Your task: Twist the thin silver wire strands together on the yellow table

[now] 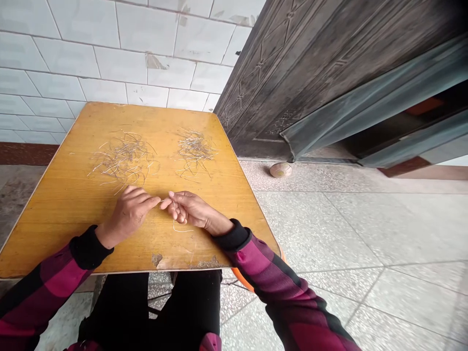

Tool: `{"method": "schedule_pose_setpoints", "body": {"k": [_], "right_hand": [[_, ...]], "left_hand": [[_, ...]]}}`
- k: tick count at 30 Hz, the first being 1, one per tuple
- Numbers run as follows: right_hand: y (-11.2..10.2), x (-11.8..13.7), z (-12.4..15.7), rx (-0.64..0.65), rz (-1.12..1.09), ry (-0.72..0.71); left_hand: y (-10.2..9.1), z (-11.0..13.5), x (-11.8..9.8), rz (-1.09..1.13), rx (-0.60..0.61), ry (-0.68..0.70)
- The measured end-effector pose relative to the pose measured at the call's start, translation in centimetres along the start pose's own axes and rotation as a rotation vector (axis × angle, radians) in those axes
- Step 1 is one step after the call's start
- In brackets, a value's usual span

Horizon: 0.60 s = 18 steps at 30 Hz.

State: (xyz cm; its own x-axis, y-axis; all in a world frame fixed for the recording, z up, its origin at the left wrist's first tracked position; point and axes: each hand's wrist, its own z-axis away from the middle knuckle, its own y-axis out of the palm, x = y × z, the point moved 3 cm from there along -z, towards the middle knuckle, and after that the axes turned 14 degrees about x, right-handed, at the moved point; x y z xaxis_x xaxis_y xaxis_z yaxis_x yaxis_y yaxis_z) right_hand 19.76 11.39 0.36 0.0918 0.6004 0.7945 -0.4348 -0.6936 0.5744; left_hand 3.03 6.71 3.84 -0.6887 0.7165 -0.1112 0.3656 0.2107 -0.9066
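Over the near half of a wooden table [73,214], my left hand [130,210] and my right hand [192,208] meet almost fingertip to fingertip. Between them runs a thin, pale wire [183,230], pinched at one end by my left thumb and forefinger. My right thumb and forefinger close on the same wire, whose bent free end hangs below that hand. Beyond my left hand lies a loose, tangled pile of thin wires [126,158]. A smaller wire pile [195,148] lies farther right, past my right hand.
A white tiled wall [131,63] stands behind the table. To the right are a dark carved door [270,83] and a grey-green curtain [365,102]. A ball [281,169] rests on the floor near the door. Part of an orange stool [243,280] shows under the table's right corner.
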Motion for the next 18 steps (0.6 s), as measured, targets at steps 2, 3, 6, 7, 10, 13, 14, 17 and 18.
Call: {"method": "schedule_pose_setpoints", "body": {"k": [2, 3, 6, 7, 10, 13, 14, 17, 18], "right_hand": [[-0.2, 0.0, 0.0, 0.044, -0.098, 0.027], [-0.3, 0.0, 0.0, 0.067, -0.139, 0.043], [-0.6, -0.3, -0.1, 0.135, -0.205, 0.073], [-0.6, -0.3, -0.1, 0.156, -0.203, 0.073], [-0.5, -0.5, 0.1, 0.199, -0.144, 0.061], [-0.3, -0.5, 0.5, 0.202, -0.05, 0.077], [-0.2, -0.4, 0.6, 0.195, -0.011, 0.088], [0.0, 0.2, 1.2, 0.166, 0.123, 0.121], [0.0, 0.3, 1.4, 0.155, 0.167, 0.133]], "left_hand": [[-0.2, 0.0, 0.0, 0.008, -0.009, 0.011], [-0.3, 0.0, 0.0, 0.013, -0.015, 0.021], [-0.4, 0.0, 0.1, 0.026, -0.06, 0.055], [-0.4, 0.0, 0.2, 0.027, -0.078, 0.066], [-0.5, 0.1, 0.5, 0.006, -0.116, 0.106], [-0.7, 0.1, 0.8, -0.035, -0.125, 0.153], [-0.7, 0.1, 0.8, -0.043, -0.12, 0.168], [-0.9, 0.0, 0.8, -0.046, -0.096, 0.198], [-0.9, 0.0, 0.7, -0.049, -0.092, 0.201]]}}
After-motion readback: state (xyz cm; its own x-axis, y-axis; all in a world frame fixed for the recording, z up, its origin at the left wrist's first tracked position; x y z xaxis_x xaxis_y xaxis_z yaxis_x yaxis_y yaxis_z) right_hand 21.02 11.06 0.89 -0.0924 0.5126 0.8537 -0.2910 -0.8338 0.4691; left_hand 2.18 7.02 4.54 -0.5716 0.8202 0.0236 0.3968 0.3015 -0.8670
